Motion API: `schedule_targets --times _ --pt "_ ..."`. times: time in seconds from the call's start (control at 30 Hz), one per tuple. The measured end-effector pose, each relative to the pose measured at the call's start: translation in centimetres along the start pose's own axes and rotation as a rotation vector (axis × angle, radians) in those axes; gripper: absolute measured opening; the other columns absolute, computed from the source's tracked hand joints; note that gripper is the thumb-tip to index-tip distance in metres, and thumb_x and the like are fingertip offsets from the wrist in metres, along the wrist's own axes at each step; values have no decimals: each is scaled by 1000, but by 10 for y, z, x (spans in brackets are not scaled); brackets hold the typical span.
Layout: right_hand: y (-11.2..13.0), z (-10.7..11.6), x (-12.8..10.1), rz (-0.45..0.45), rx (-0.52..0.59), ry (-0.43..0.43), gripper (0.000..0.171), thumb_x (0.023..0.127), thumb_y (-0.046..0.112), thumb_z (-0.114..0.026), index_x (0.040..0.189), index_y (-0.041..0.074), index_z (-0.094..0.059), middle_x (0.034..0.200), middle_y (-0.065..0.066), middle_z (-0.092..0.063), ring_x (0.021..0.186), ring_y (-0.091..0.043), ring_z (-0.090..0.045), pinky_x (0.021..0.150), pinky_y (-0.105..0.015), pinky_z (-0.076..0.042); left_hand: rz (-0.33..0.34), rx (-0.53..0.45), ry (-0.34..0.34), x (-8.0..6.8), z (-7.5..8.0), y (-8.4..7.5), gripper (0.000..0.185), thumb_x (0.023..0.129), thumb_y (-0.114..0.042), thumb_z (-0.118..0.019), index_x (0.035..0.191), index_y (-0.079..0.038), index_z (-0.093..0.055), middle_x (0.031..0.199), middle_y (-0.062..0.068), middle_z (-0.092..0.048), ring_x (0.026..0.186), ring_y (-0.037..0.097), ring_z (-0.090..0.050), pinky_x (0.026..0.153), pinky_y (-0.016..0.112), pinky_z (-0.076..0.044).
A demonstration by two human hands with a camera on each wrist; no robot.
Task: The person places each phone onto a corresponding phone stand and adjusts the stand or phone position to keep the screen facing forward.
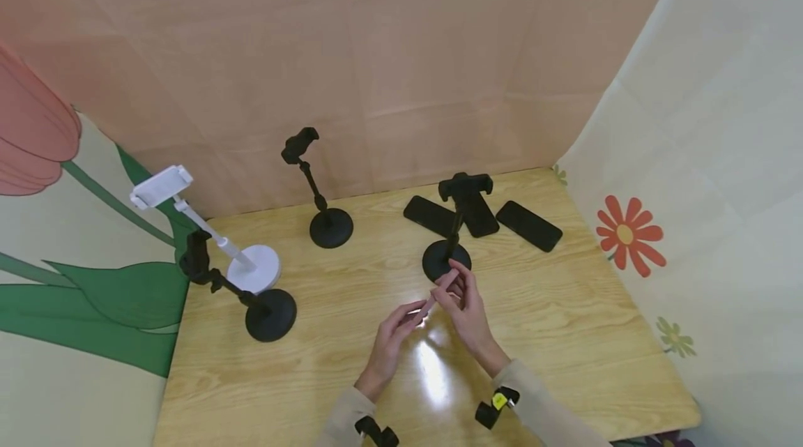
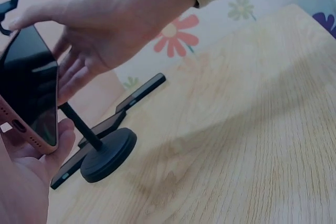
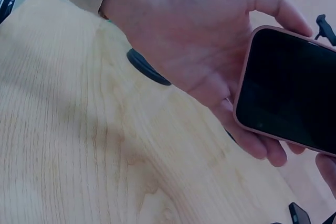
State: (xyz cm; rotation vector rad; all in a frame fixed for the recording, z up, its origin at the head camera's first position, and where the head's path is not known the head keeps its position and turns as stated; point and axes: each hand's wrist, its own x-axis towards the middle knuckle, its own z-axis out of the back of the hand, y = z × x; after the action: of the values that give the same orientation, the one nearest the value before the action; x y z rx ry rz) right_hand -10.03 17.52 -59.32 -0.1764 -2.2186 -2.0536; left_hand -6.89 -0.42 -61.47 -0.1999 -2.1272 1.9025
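Both hands hold a pink-cased phone (image 3: 286,95) above the surface (image 1: 564,335), just in front of a black stand (image 1: 453,238). Left hand (image 1: 390,335) grip pinches its lower end; right hand (image 1: 467,307) grip pinches the upper edge, keeping it tilted on edge. Three phones (image 1: 530,225) lie flat behind the stand.

From my remote station, bare counter (image 1: 564,335) lay open right of both hands. A black stand (image 1: 447,259) stood just beyond them, three dark phones (image 1: 530,225) behind it, and more stands (image 1: 270,314) crowded the left side.
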Motion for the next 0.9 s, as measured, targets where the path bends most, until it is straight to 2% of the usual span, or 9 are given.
schedule_targets --times 0.13,0.2,0.4,0.5,0.57,0.67,0.77,0.9 --pt "5 2 2 30 -41 7 64 96 -5 -64 152 -4 -34 118 -7 -61 103 -17 -66 88 -20 -57 37 44 -1 0 1 -3 40 103 -10 -47 140 0 -60 135 20 -65 120 24 -63 102 27 -51" --pt "7 4 3 45 -74 4 65 94 -5 -66 152 -1 -36 118 -10 -61 102 -14 -65 89 -20 -57 57 63 -4 0 2 -6 39 103 -12 -49 139 -4 -61 134 16 -66 119 21 -63 100 26 -51" --pt "12 10 9 119 -145 14 71 90 -8 -70 153 5 -40 117 -25 -58 98 -11 -66 89 -20 -57 25 80 -8 6 2 -13 36 104 -9 -51 136 -2 -63 128 18 -67 107 15 -63 85 25 -54" --pt "14 15 13 174 -165 34 73 88 -11 -71 152 0 -38 117 -34 -55 98 -11 -66 90 -20 -57 8 66 -20 10 2 -17 35 103 -7 -50 134 0 -64 128 21 -66 112 25 -65 92 28 -55" --pt "17 18 15 200 -176 39 74 87 -12 -72 152 -3 -37 117 -30 -56 99 -10 -65 89 -19 -57 -23 72 -44 14 1 -18 33 104 -9 -51 132 -1 -66 126 20 -68 113 30 -65 96 28 -54" --pt "20 24 18 223 -192 33 76 85 -14 -73 152 -2 -37 117 -16 -60 99 -10 -65 89 -19 -57 -78 125 -105 23 1 -21 27 104 -8 -55 126 -1 -69 120 19 -70 113 33 -67 101 30 -53" --pt "24 30 21 243 -212 20 80 82 -15 -75 152 0 -39 117 -5 -61 99 -13 -65 89 -18 -57 -117 182 -194 33 1 -24 21 100 -3 -64 120 0 -70 112 18 -72 102 28 -69 92 30 -58" --pt "35 36 28 283 -267 6 85 78 -16 -78 153 1 -40 119 -5 -61 101 -13 -64 90 -18 -56 -147 183 -286 48 2 -37 24 93 6 -71 116 5 -69 102 22 -71 89 25 -69 82 26 -59"
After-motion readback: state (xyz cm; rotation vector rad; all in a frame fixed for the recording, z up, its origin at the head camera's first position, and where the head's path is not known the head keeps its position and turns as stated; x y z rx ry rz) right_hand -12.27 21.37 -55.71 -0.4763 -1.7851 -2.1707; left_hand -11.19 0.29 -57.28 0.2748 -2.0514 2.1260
